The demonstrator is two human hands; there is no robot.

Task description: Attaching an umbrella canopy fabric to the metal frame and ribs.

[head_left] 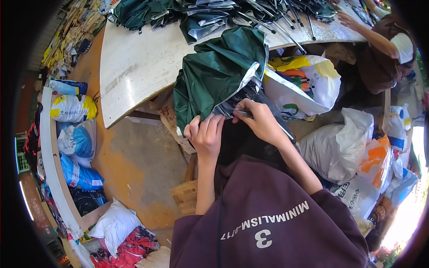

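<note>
Fingers of left hand [205,134] and right hand [261,120] pinch crumpled dark-green, silver-lined umbrella canopy [219,71].

We see a dark green umbrella canopy [219,71] with silver lining, crumpled and half folded, draped over the edge of our white worktable, its lower hem with a thin metal rib [268,119] hanging just below.

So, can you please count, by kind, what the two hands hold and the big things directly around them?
Hands: 2, left hand and right hand, both gripping the canopy
Dark green umbrella canopy: 1
White table: 1
White sack with colourful contents: 1
Wooden crate: 1
Total: 6
</note>
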